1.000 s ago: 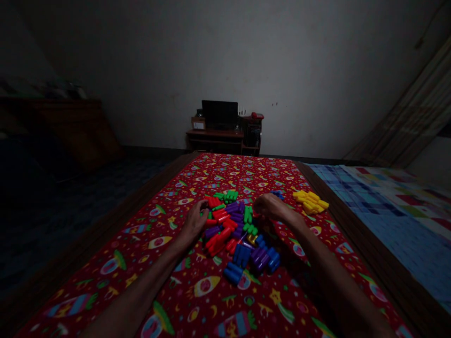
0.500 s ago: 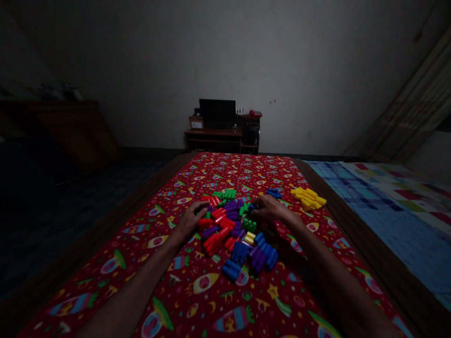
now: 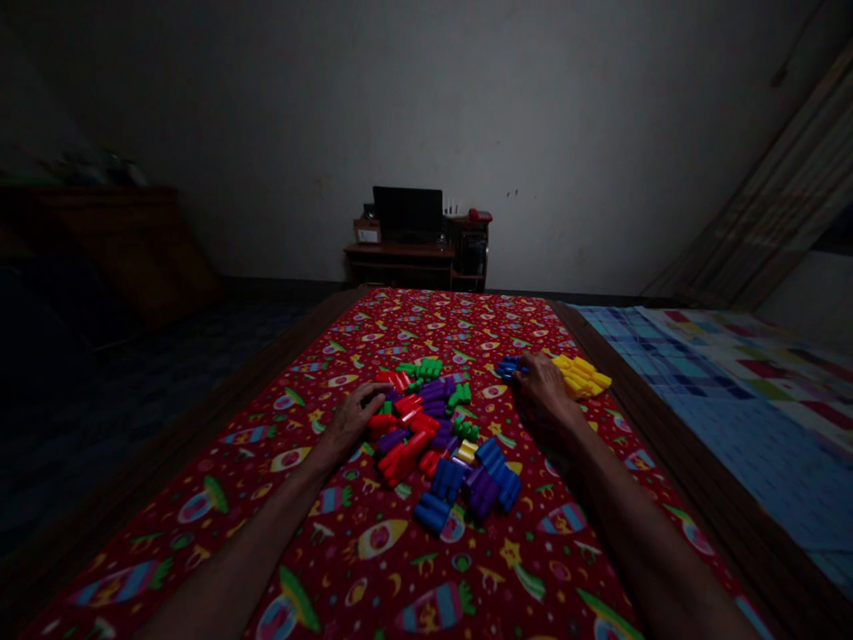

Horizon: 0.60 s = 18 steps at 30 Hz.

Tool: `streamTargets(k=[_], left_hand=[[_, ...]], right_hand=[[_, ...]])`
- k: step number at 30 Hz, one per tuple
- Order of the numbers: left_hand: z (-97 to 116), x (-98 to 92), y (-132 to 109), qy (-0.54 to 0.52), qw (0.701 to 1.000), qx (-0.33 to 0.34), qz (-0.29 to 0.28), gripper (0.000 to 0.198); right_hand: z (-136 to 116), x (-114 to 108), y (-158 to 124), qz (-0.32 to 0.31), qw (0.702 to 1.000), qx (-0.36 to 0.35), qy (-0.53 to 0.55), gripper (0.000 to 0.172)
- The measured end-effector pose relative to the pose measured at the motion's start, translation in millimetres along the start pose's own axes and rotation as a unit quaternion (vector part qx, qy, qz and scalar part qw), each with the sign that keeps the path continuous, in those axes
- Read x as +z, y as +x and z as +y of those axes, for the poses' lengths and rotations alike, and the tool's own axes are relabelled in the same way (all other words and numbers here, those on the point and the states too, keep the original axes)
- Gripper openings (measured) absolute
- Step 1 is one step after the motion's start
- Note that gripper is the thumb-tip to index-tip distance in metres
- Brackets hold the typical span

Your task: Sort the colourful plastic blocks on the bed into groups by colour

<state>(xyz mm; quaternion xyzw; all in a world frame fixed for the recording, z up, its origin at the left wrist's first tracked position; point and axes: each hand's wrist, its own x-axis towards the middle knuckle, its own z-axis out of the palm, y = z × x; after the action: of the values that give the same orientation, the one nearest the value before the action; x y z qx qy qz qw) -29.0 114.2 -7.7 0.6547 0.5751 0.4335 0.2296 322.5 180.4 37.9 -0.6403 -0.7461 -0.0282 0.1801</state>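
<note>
A mixed pile of plastic toy blocks lies on the red cloth, with several red blocks [image 3: 406, 453], purple blocks [image 3: 436, 391], green blocks [image 3: 426, 368] and blue blocks [image 3: 448, 480]. At the pile's left edge rests my left hand [image 3: 356, 413], its fingers loosely curved and apart, holding nothing that I can see. My right hand [image 3: 543, 382] is farther right, fingertips closed on a blue block [image 3: 507, 374] beside a small blue group. Just right of that hand sits a heap of yellow blocks [image 3: 585, 378]. One yellow block [image 3: 467, 452] lies within the mixed pile.
The red patterned cloth [image 3: 360, 587] covers a wooden table with dark edges [image 3: 706, 480]. Along the right side is a bed with checked bedding [image 3: 666, 356]. A monitor [image 3: 408, 213] stands on a desk by the far wall. At left is a wooden cabinet [image 3: 126, 240].
My right hand has moved right from the mixed pile to the small blue group, carrying a blue block. The left hand stays by the pile. The view has shifted slightly.
</note>
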Motion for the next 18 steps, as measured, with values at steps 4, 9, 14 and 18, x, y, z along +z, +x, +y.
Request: streamTargets(k=[4, 9, 14, 18], left_hand=[[2, -0.6, 1, 0.01, 1.0, -0.003, -0.001, 0.042], [3, -0.9, 1, 0.0, 1.0, -0.005, -0.009, 0.042], [-1, 0.0, 0, -0.002, 1.0, -0.002, -0.01, 0.042], [-3, 0.4, 1, -0.001, 1.0, -0.002, -0.005, 0.043]], right_hand=[[-3, -17, 8, -0.074, 0.992, -0.032, 0.094, 0.021], [-31, -52, -24, -0.268, 0.926, -0.182, 0.192, 0.026], [-48, -60, -94, -0.281, 0.91, -0.257, 0.161, 0.035], [-45, -46, -105, -0.291, 0.913, -0.209, 0.195, 0.039]])
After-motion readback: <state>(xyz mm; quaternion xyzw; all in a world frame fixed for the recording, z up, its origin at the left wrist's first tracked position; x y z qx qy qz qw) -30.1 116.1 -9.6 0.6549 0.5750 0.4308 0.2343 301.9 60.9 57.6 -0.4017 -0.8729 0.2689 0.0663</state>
